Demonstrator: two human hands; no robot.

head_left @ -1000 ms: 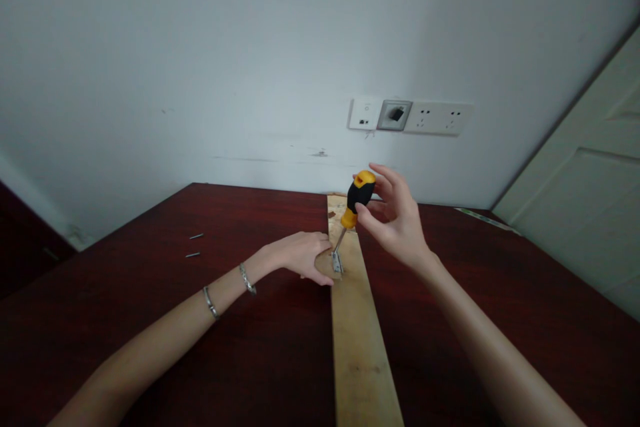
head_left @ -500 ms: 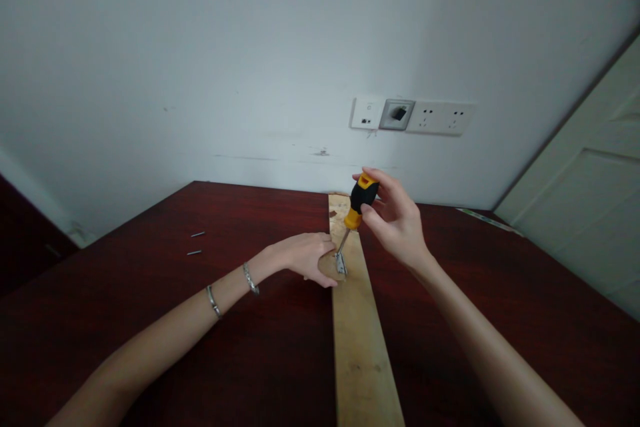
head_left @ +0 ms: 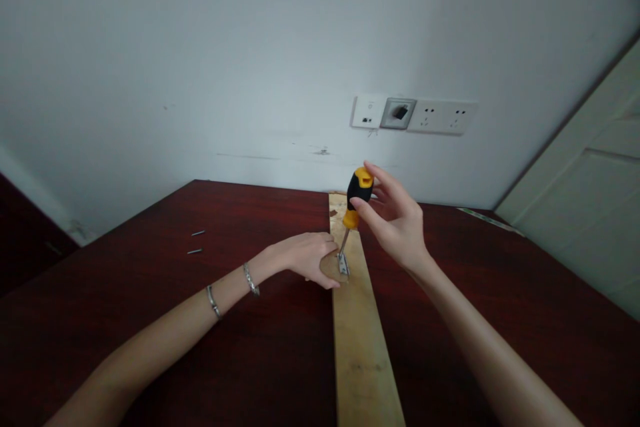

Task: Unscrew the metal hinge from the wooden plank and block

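Note:
My right hand (head_left: 397,223) is closed around the handle of a yellow and black screwdriver (head_left: 357,197), thumb and fingers on opposite sides. The shaft slants down to the upper end of a small metal plate, perhaps a hinge (head_left: 343,265). Under that plate lies a thin brown rounded piece (head_left: 330,268), on top of a long wooden plank (head_left: 363,340). My left hand (head_left: 313,257) grips the brown piece from the left, fingers at its far side and thumb at its near side. Whether a screw sits beneath the screwdriver tip is too small to tell.
Two thin metal pins or screws (head_left: 197,242) lie on the dark red tabletop (head_left: 240,213) to the left. Behind the table rises a white wall (head_left: 250,67) with several sockets (head_left: 443,117). A pale door (head_left: 590,193) stands at the right.
The screwdriver handle has tipped slightly left and turned, with my right fingers shifting round it. My left hand, the brown piece and the metal plate have edged slightly right.

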